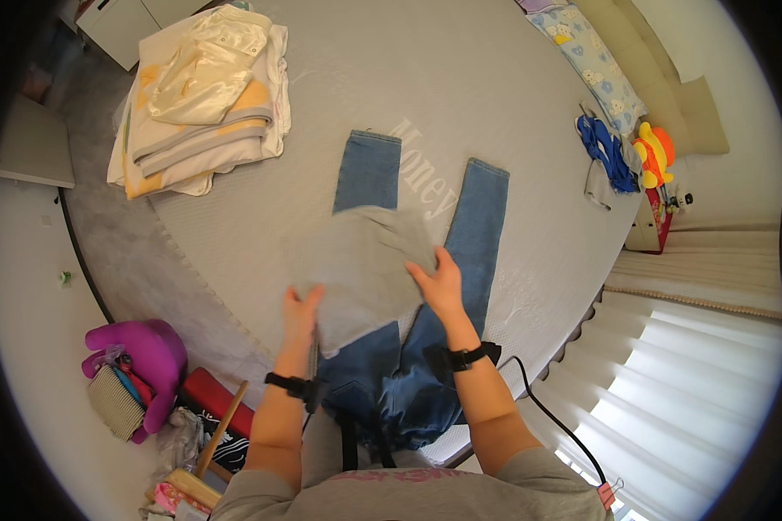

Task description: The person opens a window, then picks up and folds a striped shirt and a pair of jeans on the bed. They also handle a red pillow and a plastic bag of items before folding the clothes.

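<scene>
Between my two hands is a folded light-grey piece of cloth (365,269), somewhat smeared by motion; whether it is a garment I cannot tell. My left hand (301,314) grips its left edge, with thumb up and other fingers partly hidden. At the right edge my right hand (440,282) pinches it, thumb on top. Below the cloth, a pair of blue jeans (478,208) lies spread on the bed, legs pointing away from me and waist close to my body. The cloth covers the middle of the left leg.
Folded blankets with a shiny cream garment on top (208,69) are stacked at the bed's far left. A patterned pillow (586,65), blue clothing (606,152) and an orange-yellow plush toy (654,154) lie far right. A purple chair (161,365) stands left; curtains (669,391) hang right.
</scene>
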A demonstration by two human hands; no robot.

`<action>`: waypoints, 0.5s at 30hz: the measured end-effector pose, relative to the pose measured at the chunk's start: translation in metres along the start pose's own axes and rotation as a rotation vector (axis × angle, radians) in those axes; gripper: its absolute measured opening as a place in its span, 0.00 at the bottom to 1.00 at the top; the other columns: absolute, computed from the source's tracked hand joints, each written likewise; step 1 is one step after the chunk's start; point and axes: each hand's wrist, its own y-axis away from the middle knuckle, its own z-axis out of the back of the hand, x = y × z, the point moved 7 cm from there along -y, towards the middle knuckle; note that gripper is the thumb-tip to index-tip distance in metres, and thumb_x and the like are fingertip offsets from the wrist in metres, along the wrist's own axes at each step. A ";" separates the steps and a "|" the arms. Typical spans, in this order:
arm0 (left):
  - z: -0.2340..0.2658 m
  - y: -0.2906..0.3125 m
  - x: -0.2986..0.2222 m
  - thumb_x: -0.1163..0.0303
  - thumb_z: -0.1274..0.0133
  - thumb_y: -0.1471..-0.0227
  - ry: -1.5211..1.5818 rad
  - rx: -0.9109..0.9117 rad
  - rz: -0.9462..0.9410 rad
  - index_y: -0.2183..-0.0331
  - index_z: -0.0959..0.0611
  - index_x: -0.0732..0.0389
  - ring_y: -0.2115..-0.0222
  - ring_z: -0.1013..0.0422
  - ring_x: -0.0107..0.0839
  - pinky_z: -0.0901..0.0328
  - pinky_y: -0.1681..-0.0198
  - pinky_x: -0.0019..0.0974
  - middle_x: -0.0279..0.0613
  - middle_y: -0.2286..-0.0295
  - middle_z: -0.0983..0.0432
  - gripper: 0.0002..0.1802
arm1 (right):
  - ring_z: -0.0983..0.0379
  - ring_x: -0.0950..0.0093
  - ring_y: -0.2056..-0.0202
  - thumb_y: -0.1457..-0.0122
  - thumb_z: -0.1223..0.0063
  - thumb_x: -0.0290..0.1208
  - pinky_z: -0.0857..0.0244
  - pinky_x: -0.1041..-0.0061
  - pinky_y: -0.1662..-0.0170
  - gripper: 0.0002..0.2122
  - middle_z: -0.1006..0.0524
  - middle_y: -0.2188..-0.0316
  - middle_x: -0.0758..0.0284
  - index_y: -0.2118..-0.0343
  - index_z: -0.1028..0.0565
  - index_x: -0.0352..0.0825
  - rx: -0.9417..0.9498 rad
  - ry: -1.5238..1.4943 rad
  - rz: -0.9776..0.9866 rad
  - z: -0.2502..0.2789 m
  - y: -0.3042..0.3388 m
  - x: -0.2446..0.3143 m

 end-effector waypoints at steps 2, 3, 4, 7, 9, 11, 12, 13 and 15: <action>0.049 0.001 -0.029 0.63 0.40 0.55 -0.064 -0.178 -0.028 0.62 0.26 0.65 0.69 0.30 0.28 0.34 0.67 0.31 0.42 0.66 0.26 0.21 | 0.27 0.62 0.66 0.50 0.42 0.32 0.35 0.70 0.63 0.17 0.25 0.69 0.56 0.60 0.30 0.29 -0.024 -0.179 0.168 -0.013 -0.006 0.050; 0.074 -0.007 -0.034 0.62 0.40 0.54 -0.057 -0.229 -0.117 0.63 0.26 0.66 0.69 0.30 0.28 0.35 0.67 0.30 0.42 0.67 0.26 0.21 | 0.28 0.63 0.65 0.49 0.43 0.31 0.35 0.70 0.62 0.16 0.25 0.68 0.56 0.60 0.30 0.30 -0.051 -0.248 0.239 -0.019 -0.007 0.068; 0.100 -0.017 -0.032 0.61 0.41 0.53 -0.049 -0.281 -0.205 0.63 0.26 0.66 0.69 0.31 0.27 0.36 0.67 0.30 0.41 0.68 0.27 0.21 | 0.28 0.64 0.64 0.48 0.45 0.30 0.35 0.70 0.61 0.15 0.25 0.67 0.57 0.59 0.30 0.30 -0.077 -0.316 0.309 -0.021 -0.001 0.080; 0.165 -0.042 0.006 0.56 0.39 0.54 -0.245 -0.302 -0.118 0.66 0.28 0.67 0.75 0.35 0.28 0.37 0.69 0.30 0.37 0.74 0.31 0.24 | 0.28 0.65 0.63 0.47 0.47 0.28 0.34 0.71 0.60 0.13 0.26 0.66 0.57 0.59 0.30 0.31 0.153 -0.253 0.207 -0.045 0.030 0.060; 0.204 -0.042 0.078 0.54 0.40 0.54 -0.398 -0.360 -0.302 0.72 0.30 0.65 0.78 0.38 0.28 0.40 0.72 0.31 0.34 0.77 0.34 0.24 | 0.29 0.62 0.62 0.48 0.47 0.29 0.35 0.68 0.58 0.14 0.26 0.66 0.56 0.59 0.29 0.32 0.318 -0.102 0.161 -0.059 0.075 0.021; 0.205 -0.009 0.113 0.54 0.40 0.55 -0.582 -0.317 -0.389 0.77 0.32 0.62 0.80 0.41 0.27 0.42 0.75 0.33 0.33 0.81 0.37 0.24 | 0.30 0.59 0.61 0.50 0.46 0.30 0.36 0.66 0.57 0.15 0.27 0.65 0.56 0.59 0.30 0.31 0.323 0.102 0.151 -0.056 0.134 -0.040; 0.190 0.022 0.126 0.54 0.40 0.55 -0.686 -0.271 -0.383 0.79 0.34 0.61 0.81 0.42 0.27 0.43 0.77 0.34 0.33 0.82 0.38 0.24 | 0.31 0.57 0.60 0.51 0.45 0.30 0.37 0.65 0.57 0.17 0.27 0.65 0.56 0.58 0.30 0.31 0.322 0.187 0.122 -0.048 0.169 -0.069; 0.173 0.052 0.139 0.55 0.39 0.55 -0.761 -0.206 -0.306 0.81 0.33 0.60 0.81 0.42 0.26 0.43 0.77 0.34 0.34 0.83 0.39 0.23 | 0.33 0.56 0.60 0.53 0.44 0.30 0.38 0.64 0.55 0.19 0.30 0.63 0.55 0.57 0.31 0.32 0.339 0.289 0.000 -0.033 0.203 -0.090; 0.167 0.098 0.234 0.56 0.38 0.57 -0.592 0.110 0.173 0.80 0.27 0.63 0.76 0.34 0.28 0.39 0.74 0.35 0.40 0.77 0.28 0.22 | 0.39 0.54 0.52 0.56 0.41 0.32 0.41 0.61 0.50 0.24 0.35 0.54 0.55 0.54 0.33 0.33 0.328 0.455 -0.111 0.000 0.277 -0.127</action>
